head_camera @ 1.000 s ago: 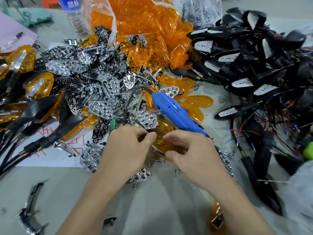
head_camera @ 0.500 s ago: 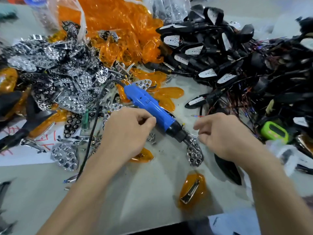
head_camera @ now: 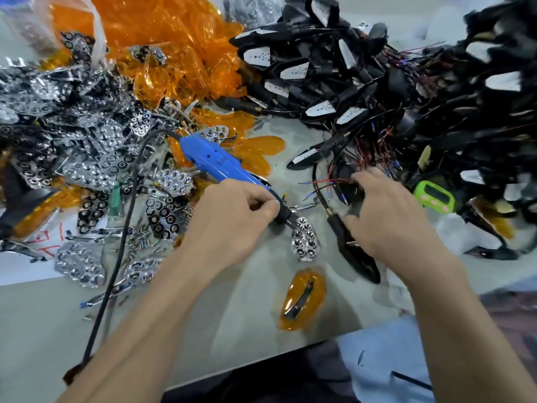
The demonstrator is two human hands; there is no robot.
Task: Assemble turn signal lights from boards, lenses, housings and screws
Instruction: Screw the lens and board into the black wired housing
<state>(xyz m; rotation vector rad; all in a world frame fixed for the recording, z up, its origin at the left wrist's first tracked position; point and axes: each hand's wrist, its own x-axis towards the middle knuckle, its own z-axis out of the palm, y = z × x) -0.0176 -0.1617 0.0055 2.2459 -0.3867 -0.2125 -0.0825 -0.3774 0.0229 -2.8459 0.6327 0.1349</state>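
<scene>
My left hand is curled over the front of the blue electric screwdriver, thumb against forefinger at its black nose. The bit rests on a chrome reflector board lying on the table. My right hand hovers with spread, bent fingers over a black housing; its fingertips touch another black housing with red and blue wires. An orange lens with a metal clip inside lies near the front edge, between my forearms.
Heaps fill the far side: chrome reflectors on the left, orange lenses in a bag behind, wired black housings on the right. Loose screws lie near the screwdriver's black cable. A green timer sits right.
Both hands have left the orange lens. My right hand swung right onto the black housings, and my left hand closed over the screwdriver's front end. The view shifted right.
</scene>
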